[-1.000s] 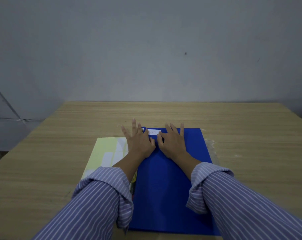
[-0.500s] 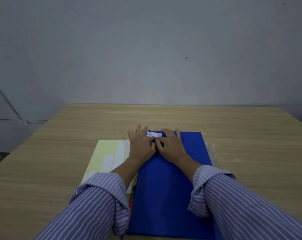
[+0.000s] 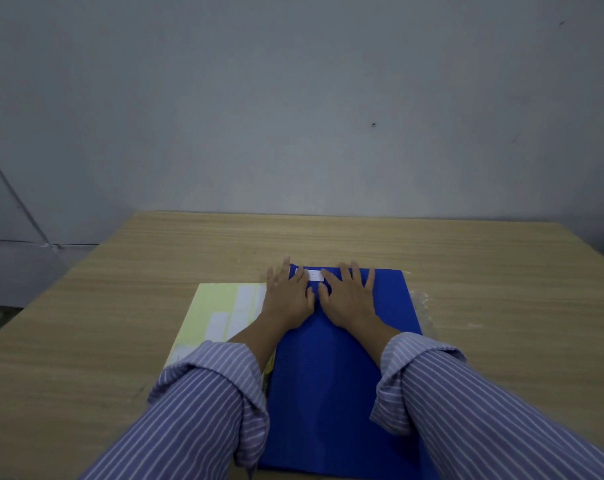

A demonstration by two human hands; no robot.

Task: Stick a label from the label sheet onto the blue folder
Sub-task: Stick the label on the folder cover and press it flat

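Observation:
The blue folder (image 3: pixel 331 386) lies flat on the wooden table (image 3: pixel 484 306) in front of me. A small white label (image 3: pixel 315 276) sits near the folder's far left corner. My left hand (image 3: pixel 288 296) and my right hand (image 3: pixel 349 296) lie flat side by side on the folder with fingers spread, their index fingers pressing on the two ends of the label. The pale yellow label sheet (image 3: pixel 217 313), with several white labels on it, lies left of the folder, partly under my left forearm.
A crumpled piece of clear plastic (image 3: pixel 423 306) lies just right of the folder. A grey wall stands behind the table's far edge. Bare wood shows to the left, right and far side.
The view has shifted slightly. My fingers have slid along the label and spread a little; both hands stay flat on the folder's far left corner.

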